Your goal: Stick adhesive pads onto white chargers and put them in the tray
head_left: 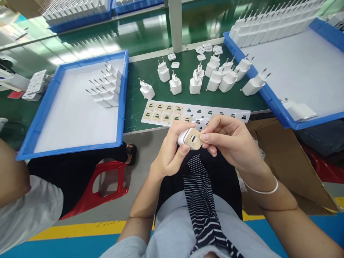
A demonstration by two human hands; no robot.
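My left hand (171, 152) is wrapped round a white plug charger (183, 137), its port end turned towards me. Over that end lies a tan sticker (194, 142) with a slot cut around the port. Thumb and forefinger of my right hand (234, 142) pinch the sticker's right edge, close against the charger. Just beyond my hands, a sheet (158, 113) of tan stickers lies at the table edge; its right part shows bare white backing with dark cut-outs. Several white chargers (195, 84) stand prongs-up behind the sheet.
A blue-rimmed tray (122, 107) with several chargers is on the left, and another blue tray (279, 107) is on the right. Small white pieces (200, 49) lie by the metal post (176, 25). A cardboard box (285, 161) stands below right. Someone sits left by a red stool (120, 179).
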